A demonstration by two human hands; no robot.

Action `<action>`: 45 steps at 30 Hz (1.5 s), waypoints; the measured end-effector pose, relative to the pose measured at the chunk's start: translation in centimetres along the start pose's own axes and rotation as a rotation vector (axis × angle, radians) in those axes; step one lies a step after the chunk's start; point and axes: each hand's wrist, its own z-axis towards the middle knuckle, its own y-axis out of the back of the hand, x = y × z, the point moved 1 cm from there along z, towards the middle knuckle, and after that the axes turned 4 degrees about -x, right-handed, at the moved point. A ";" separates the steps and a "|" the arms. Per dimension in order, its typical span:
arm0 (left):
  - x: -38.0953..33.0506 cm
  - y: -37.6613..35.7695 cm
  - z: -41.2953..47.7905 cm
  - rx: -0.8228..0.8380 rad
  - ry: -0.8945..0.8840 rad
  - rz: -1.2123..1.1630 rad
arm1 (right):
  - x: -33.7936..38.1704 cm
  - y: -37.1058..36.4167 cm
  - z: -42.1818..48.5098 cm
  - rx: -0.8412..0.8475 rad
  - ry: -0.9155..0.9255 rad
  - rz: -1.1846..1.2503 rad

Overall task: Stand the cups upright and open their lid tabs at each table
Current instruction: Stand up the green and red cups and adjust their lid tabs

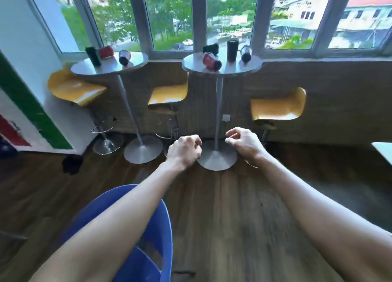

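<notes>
Two round grey tables stand by the windows. On the right table [252, 66] a red cup [211, 61] lies on its side, a dark cup [232, 49] stands upright, another dark cup [246, 53] tilts, and a black one [210, 48] lies behind. The left table [84, 68] holds a green cup [93, 56], a red cup [105, 51] lying down and a dark tilted cup [124, 57]. My left hand [185, 149] is loosely curled and my right hand [241, 142] half open, both held low, far short of the tables, holding nothing.
Three yellow bar stools [76, 87] [167, 96] [277, 106] stand around the tables. A blue chair [148, 250] sits right below my left arm. A white, green and red cabinet [31, 116] fills the left side. The floor is wood.
</notes>
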 end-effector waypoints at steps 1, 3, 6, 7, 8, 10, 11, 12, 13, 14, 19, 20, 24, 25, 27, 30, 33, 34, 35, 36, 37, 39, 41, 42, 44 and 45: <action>-1.6 -0.7 2.4 -0.006 -0.008 -0.005 | -0.6 1.7 2.1 -0.011 0.000 -0.004; -4.4 -1.5 7.0 -0.021 -0.021 -0.027 | -1.3 4.5 6.5 -0.030 0.011 -0.021; -7.3 -2.0 13.5 -0.037 -0.039 -0.042 | -1.8 7.6 13.0 -0.048 0.029 -0.033; -7.9 -2.1 15.7 -0.043 -0.043 -0.042 | -1.9 8.3 15.0 -0.050 0.034 -0.039; -8.2 -2.3 17.9 -0.051 -0.049 -0.040 | -2.0 8.8 17.1 -0.050 0.035 -0.040; -8.5 -2.8 22.5 -0.068 -0.050 -0.040 | -2.1 9.4 21.3 -0.065 0.037 -0.036; -8.4 -3.0 24.8 -0.068 -0.044 -0.049 | -2.0 9.6 23.4 -0.080 0.036 -0.036; -8.2 -3.2 27.1 -0.066 -0.034 -0.062 | -1.9 9.6 25.5 -0.091 0.035 -0.036; -7.9 -3.5 29.6 -0.063 -0.023 -0.076 | -1.9 9.5 27.7 -0.094 0.036 -0.030; -7.6 -3.7 32.1 -0.063 -0.012 -0.092 | -1.8 9.3 29.9 -0.093 0.037 -0.022; -6.2 -3.9 45.4 -0.094 0.003 -0.193 | -0.8 8.3 40.6 -0.136 0.050 0.001; -6.1 -3.9 47.9 -0.091 0.013 -0.204 | -0.6 8.2 42.7 -0.148 0.037 0.004; -5.8 -4.3 56.8 -0.080 0.047 -0.269 | -0.3 8.0 50.9 -0.181 0.009 0.006; -5.7 -4.5 58.7 -0.080 0.063 -0.286 | -0.3 8.0 52.7 -0.184 0.011 0.001; -5.5 -5.5 62.4 -0.071 0.122 -0.321 | -0.6 8.2 56.4 -0.188 0.011 -0.001; -4.8 -7.6 67.7 -0.063 0.261 -0.359 | -1.5 8.3 62.0 -0.188 0.013 0.008; -4.1 -10.0 72.6 -0.063 0.441 -0.447 | -2.7 8.3 68.2 -0.174 0.053 -0.013; -3.9 -10.8 74.3 -0.045 0.504 -0.469 | -2.9 8.3 70.4 -0.176 0.071 -0.008; -3.8 -11.4 75.6 -0.027 0.565 -0.487 | -2.9 8.4 72.4 -0.181 0.085 0.000; -3.6 -12.1 77.0 -0.023 0.611 -0.512 | -2.8 8.5 74.5 -0.196 0.099 0.001; -3.3 -12.8 78.3 -0.019 0.648 -0.537 | -2.6 8.8 76.5 -0.214 0.109 -0.010; -2.1 -14.7 81.0 -0.019 0.715 -0.593 | -2.1 9.3 80.4 -0.237 0.128 -0.062; 0.2 -17.6 83.8 -0.011 0.772 -0.609 | -1.6 9.8 84.1 -0.234 0.153 -0.146; 1.1 -18.9 85.0 -0.005 0.785 -0.612 | -1.4 10.0 85.9 -0.217 0.155 -0.191; 0.8 -19.1 85.9 0.000 0.777 -0.623 | -1.3 10.3 89.1 -0.170 0.152 -0.288; -0.2 -18.5 85.7 -0.003 0.751 -0.625 | -1.3 10.3 90.4 -0.146 0.151 -0.336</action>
